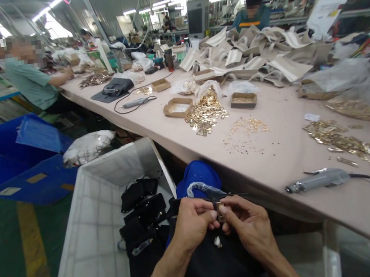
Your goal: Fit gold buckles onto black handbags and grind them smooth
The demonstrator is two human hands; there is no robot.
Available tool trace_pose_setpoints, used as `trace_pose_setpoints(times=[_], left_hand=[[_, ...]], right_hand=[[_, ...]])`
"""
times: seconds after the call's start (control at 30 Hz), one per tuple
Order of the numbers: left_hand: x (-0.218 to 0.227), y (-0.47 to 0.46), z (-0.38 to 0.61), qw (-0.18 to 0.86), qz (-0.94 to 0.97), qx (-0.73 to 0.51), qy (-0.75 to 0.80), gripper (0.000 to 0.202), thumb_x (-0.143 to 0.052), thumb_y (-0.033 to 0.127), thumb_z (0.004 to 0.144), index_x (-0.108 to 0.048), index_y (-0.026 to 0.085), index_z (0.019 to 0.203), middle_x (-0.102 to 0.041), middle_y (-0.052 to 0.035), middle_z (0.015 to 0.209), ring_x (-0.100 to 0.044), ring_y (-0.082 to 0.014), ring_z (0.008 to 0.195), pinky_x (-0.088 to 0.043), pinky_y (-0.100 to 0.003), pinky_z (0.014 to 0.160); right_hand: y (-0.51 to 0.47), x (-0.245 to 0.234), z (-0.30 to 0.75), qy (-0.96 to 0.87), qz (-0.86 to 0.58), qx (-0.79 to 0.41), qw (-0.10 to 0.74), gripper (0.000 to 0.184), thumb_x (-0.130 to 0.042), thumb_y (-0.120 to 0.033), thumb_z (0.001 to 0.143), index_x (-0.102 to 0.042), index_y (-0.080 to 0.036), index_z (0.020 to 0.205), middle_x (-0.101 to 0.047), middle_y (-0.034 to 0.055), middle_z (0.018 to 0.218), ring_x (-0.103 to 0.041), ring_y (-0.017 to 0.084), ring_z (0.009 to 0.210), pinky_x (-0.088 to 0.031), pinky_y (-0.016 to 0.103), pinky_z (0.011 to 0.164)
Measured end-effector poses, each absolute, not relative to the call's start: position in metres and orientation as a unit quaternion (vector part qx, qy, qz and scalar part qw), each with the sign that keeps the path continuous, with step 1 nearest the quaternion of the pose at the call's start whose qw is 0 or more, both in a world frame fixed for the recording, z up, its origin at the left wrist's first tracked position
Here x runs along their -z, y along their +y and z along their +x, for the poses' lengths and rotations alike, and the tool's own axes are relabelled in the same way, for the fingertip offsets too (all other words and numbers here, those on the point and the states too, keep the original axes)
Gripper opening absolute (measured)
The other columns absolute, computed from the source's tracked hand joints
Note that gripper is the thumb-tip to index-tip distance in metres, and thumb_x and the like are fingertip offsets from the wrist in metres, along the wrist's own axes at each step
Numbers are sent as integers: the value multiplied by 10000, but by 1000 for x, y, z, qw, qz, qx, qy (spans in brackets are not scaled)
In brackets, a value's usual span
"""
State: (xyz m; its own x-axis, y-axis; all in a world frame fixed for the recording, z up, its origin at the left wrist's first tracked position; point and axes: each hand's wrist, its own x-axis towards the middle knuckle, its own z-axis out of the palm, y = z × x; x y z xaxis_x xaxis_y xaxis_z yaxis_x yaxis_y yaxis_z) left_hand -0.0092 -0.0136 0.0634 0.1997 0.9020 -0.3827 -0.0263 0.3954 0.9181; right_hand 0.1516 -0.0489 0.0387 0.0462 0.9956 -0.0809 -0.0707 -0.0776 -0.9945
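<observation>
A black handbag [222, 265] lies across my lap, its handle [200, 186] wrapped in clear plastic. My right hand [248, 221] pinches a small gold metal plate [219, 212] upright between thumb and fingers, at the bag's upper part. Close against the plate's left side, my left hand [194, 221] is closed with thumb and forefinger together. It appears to grip the bag there, though its fingertips partly hide the spot. Below the hands, a small shiny metal fitting with a whitish cover [218, 242] shows on the bag.
At my left stands a white bin [96, 168] with several black bags [143, 212]. The table [177, 135] bears gold plates [204, 113], tiny screws [248, 128], small cardboard trays [178, 107], and a grey electric screwdriver [318, 180] with its cord. Co-workers sit at the far side and left.
</observation>
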Motion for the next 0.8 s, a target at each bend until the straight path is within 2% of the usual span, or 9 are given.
trace_pose_setpoints(times=[0.13, 0.27, 0.4, 0.63, 0.8], left_hand=[[-62, -14, -12, 648, 426, -353, 524, 226, -738, 248, 637, -811, 79, 767, -733, -110, 585, -665, -173, 505, -497, -244, 509], [-63, -15, -14, 652, 435, -347, 515, 238, -731, 251, 644, -818, 77, 781, -734, -113, 586, -651, -162, 498, -502, -247, 522], [-67, -15, -16, 660, 433, -346, 507, 250, -742, 262, 634, -822, 79, 784, -736, -114, 595, -651, -162, 507, -502, -248, 529], [-71, -16, -18, 680, 432, -341, 485, 238, -741, 257, 632, -828, 88, 776, -726, -94, 589, -629, -138, 500, -502, -233, 538], [-68, -17, -14, 667, 419, -361, 500, 236, -745, 325, 700, -775, 98, 644, -694, -90, 550, -647, -151, 475, -455, -212, 477]], right_hand=[[-47, -41, 150, -471, -531, -492, 505, 241, -783, -418, 899, -764, -197, 992, -661, 11, 749, -616, 119, 514, -491, 225, 479], [-46, -44, 148, -499, -520, -471, 509, 194, -764, -392, 918, -769, -212, 988, -646, 14, 832, -626, 112, 552, -485, 225, 492], [-44, -46, 146, -510, -512, -472, 506, 185, -754, -387, 926, -766, -208, 972, -628, 7, 811, -621, 111, 532, -477, 228, 484], [-42, -51, 146, -494, -512, -500, 493, 238, -773, -422, 900, -762, -191, 953, -638, 23, 838, -602, 114, 518, -470, 238, 471], [-41, -52, 147, -474, -524, -520, 480, 321, -795, -482, 860, -772, -176, 956, -653, 28, 798, -591, 126, 518, -477, 239, 465]])
